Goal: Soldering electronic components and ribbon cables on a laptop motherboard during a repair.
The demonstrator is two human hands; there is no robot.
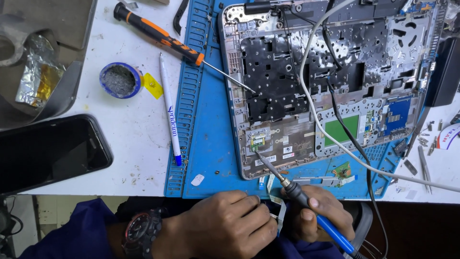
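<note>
Gripped pen-fashion in the right hand [314, 211]: a soldering iron [297, 194] with a blue handle, fingers closed round the dark collar, tip resting on a small green board [258, 141] at the near left corner of the opened laptop shell [335, 86]. Left hand [230, 225] is curled loosely at the near table edge, fingertips pinching a thin pale ribbon strip [280, 213] just beside the iron; a wristwatch [142, 231] is worn on that wrist.

Handling, as judged: the iron is light and stiff and is best held on the insulated handle only, clear of the metal shaft. The strip looks thin, limp and easily creased, so edges only. The shell is rigid but carries exposed fragile parts; it is better lifted by the frame rim.

Shell lies on a blue mat [206, 124], right of centre. A white cable [311, 96] and a black cable [335, 100] are draped across it.

Containers: a small round blue tin [120, 80] sits far left, filled with grey wire wool. Crumpled foil [36, 72] lies in a grey tray [72, 86] further left.

Also on the table: screwdriver [158, 33], pen [168, 108], phone [48, 151], loose screws [429, 134] at right.
</note>
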